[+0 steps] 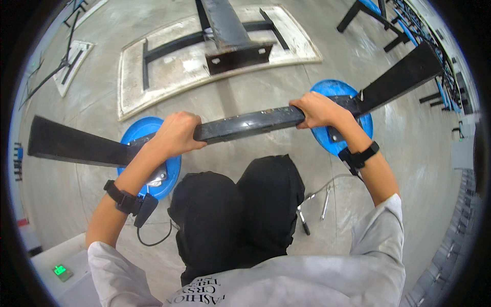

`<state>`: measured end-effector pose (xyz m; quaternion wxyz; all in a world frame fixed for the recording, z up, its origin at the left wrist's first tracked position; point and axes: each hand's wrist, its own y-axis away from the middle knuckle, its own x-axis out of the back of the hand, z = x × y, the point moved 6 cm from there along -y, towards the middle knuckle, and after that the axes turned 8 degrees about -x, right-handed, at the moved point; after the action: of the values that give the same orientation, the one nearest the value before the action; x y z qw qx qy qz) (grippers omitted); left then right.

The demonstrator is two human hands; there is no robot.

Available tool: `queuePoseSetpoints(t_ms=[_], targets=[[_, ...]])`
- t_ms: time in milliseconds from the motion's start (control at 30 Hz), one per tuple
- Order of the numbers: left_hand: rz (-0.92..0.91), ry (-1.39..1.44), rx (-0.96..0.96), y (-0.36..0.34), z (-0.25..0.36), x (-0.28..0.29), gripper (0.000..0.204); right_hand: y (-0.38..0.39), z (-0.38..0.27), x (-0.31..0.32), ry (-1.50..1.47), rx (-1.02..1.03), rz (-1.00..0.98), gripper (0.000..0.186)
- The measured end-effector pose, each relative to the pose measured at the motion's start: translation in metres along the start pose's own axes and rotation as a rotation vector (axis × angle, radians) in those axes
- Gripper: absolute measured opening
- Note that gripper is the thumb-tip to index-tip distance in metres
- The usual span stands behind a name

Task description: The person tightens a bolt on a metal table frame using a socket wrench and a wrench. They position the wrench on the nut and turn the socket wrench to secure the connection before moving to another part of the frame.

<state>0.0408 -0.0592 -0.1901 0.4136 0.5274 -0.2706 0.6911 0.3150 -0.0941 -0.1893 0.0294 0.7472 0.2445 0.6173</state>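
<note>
Across the space before my knees runs a black metal beam [250, 124], tilted a little upward to the right. My left hand [176, 134] is closed around its left part, and my right hand [318, 109] grips it further right. Wide black arms flare out past both hands, one on the left [76, 143] and one on the right [404, 74]. Round blue discs, like stool seats, show beneath the beam: the left disc [173, 179] and the right disc [332, 88]. My forearms partly cover both, so how they join the beam is hard to see.
Ahead on the floor lies a dirty white board [133, 82] with a black frame and grey post [222, 23]. A metal wrench [326, 203] and a black-handled tool [305, 225] lie right of my knees. Blue-seated black furniture [358, 15] stands far right.
</note>
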Motion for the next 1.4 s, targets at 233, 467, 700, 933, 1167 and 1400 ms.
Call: queuePoseSetpoints(t_ms=[233, 467, 700, 933, 1167, 1400], targets=[[-0.156, 0.06, 0.059, -0.007, -0.032, -0.106, 0.034, -0.027, 0.022, -0.1, 0.012, 0.018, 0.048, 0.032], [-0.175, 0.108, 0.0, -0.041, -0.028, -0.137, 0.034, -0.034, 0.067, -0.138, 0.004, -0.07, 0.084, 0.031], [-0.125, 0.124, -0.025, -0.056, -0.023, -0.139, 0.035, -0.025, 0.081, -0.143, -0.038, -0.2, 0.085, 0.024], [-0.113, 0.084, 0.076, -0.052, -0.025, -0.156, 0.033, 0.11, 0.05, -0.213, -0.392, -0.3, 0.51, 0.051], [-0.424, 0.05, 0.238, -0.053, -0.027, -0.14, 0.041, 0.347, 0.036, -0.293, -0.973, -1.564, 0.341, 0.033], [-0.405, 0.077, 0.167, -0.054, -0.031, -0.142, 0.043, 0.308, 0.02, -0.352, -0.676, -1.448, 0.293, 0.038]])
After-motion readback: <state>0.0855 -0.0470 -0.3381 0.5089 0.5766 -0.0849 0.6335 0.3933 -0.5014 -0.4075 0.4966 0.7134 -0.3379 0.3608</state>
